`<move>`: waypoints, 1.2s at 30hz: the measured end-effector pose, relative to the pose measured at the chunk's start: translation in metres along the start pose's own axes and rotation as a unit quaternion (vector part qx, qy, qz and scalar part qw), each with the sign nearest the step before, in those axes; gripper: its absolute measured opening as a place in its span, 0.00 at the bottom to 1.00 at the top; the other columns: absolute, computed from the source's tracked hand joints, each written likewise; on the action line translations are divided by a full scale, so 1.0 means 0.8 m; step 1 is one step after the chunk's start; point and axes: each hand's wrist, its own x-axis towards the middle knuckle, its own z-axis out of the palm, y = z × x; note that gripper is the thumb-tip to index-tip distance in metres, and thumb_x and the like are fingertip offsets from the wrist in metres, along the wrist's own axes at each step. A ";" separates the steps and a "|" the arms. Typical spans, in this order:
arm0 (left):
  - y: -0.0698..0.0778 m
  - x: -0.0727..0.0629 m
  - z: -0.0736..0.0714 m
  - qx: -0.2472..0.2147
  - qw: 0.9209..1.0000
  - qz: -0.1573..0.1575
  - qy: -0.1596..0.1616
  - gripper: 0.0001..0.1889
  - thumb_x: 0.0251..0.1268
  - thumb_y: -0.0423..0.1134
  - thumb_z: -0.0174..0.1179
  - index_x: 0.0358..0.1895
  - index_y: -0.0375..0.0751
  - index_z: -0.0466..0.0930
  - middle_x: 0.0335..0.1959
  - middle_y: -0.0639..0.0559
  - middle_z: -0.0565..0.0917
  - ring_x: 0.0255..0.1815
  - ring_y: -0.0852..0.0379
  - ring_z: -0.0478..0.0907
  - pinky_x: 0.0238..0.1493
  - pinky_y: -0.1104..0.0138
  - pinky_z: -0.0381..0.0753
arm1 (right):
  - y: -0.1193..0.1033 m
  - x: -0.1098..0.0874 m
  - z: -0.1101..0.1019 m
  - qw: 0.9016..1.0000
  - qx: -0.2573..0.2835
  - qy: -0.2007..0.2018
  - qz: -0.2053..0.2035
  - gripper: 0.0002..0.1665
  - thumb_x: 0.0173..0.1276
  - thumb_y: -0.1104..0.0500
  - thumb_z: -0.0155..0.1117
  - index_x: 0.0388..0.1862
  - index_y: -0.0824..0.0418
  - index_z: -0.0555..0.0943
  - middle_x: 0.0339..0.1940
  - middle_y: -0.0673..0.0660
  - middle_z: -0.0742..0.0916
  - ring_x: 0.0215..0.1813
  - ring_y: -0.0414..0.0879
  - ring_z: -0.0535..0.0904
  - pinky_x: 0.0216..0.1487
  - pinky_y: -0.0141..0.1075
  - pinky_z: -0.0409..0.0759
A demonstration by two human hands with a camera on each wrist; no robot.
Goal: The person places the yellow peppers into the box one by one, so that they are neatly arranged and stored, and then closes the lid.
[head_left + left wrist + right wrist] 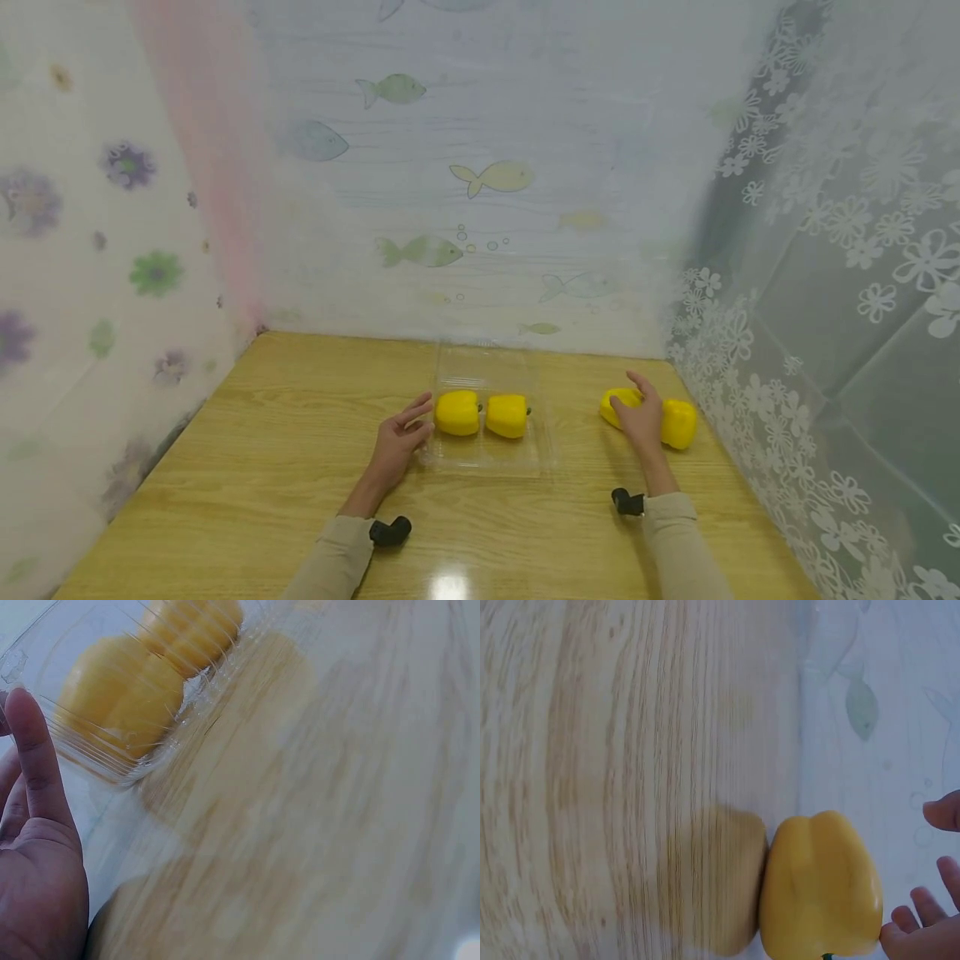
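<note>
Two yellow peppers (457, 413) already sit in the clear container (480, 464) — two outside peppers (678, 425) remain, right of it. The left hand (393, 450) is loosely open at its left edge; the right hand (642, 422), thumb and fingers apart, is over the nearer one.

The head camera looks from above and behind the left hand (397, 446) and right hand (641, 425), facing forward and down across the worktop (300, 417) to the fish-printed sheet (487, 208) beyond them. It gives the widest, most distant coverage. The left wrist camera sits close to the left hand, which occupies its left edge; the frame is tilted. Head and left wrist views share that hand and the clear container (491, 463) beside it. The right wrist camera sits close to the right hand, at its right edge. Its frame is rolled sideways: worktop left, sheet right. Head and right wrist views share this hand, the sheet and a yellow pepper (821, 889) at the hand.
</note>
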 end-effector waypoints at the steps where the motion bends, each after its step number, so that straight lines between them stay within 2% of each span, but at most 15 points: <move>1: 0.000 0.000 0.000 0.001 1.000 0.000 0.001 0.25 0.70 0.27 0.62 0.67 0.23 0.72 0.78 0.39 0.65 0.37 0.66 0.78 0.32 0.76 0.76 | 0.001 0.000 -0.001 1.000 -0.015 -0.009 0.007 0.34 0.68 0.70 0.66 0.72 0.70 0.71 0.75 0.71 0.70 0.78 0.66 0.60 0.76 0.59 0.58; 10: 0.000 0.001 0.000 0.005 1.000 -0.004 0.002 0.24 0.70 0.27 0.62 0.67 0.25 0.73 0.78 0.40 0.66 0.38 0.65 0.78 0.33 0.76 0.77 | -0.006 0.001 -0.012 0.994 -0.080 -0.063 0.048 0.42 0.68 0.69 0.63 0.78 0.72 0.58 0.79 0.73 0.61 0.80 0.68 0.52 0.77 0.60 0.57; 15: 0.001 0.001 0.000 0.002 1.000 -0.004 -0.004 0.24 0.71 0.28 0.62 0.68 0.24 0.72 0.78 0.41 0.65 0.39 0.66 0.78 0.33 0.76 0.77 | -0.005 0.005 -0.020 0.984 -0.118 -0.111 0.070 0.44 0.69 0.68 0.60 0.79 0.77 0.53 0.79 0.77 0.58 0.80 0.71 0.50 0.77 0.62 0.55; 21: 0.000 0.001 0.000 -0.002 1.000 0.000 -0.001 0.24 0.70 0.26 0.62 0.67 0.22 0.72 0.78 0.38 0.65 0.38 0.65 0.77 0.32 0.76 0.76 | -0.003 0.008 -0.021 0.979 -0.133 -0.138 0.069 0.43 0.69 0.69 0.61 0.78 0.78 0.53 0.77 0.78 0.60 0.78 0.72 0.54 0.76 0.62 0.57; 30: 0.001 0.000 0.001 -0.003 1.000 -0.004 0.005 0.24 0.70 0.26 0.62 0.67 0.24 0.73 0.77 0.39 0.66 0.38 0.65 0.78 0.32 0.76 0.76 | -0.008 0.002 -0.025 0.973 -0.136 -0.177 0.062 0.40 0.72 0.62 0.65 0.76 0.77 0.60 0.76 0.77 0.64 0.77 0.71 0.57 0.75 0.61 0.61; 36: 0.001 0.000 0.000 -0.005 1.000 -0.013 0.002 0.24 0.70 0.26 0.62 0.68 0.25 0.73 0.77 0.42 0.67 0.40 0.65 0.79 0.32 0.76 0.76 | -0.009 0.000 -0.025 0.969 -0.139 -0.194 0.071 0.42 0.75 0.59 0.63 0.78 0.75 0.56 0.78 0.77 0.60 0.78 0.72 0.54 0.75 0.63 0.58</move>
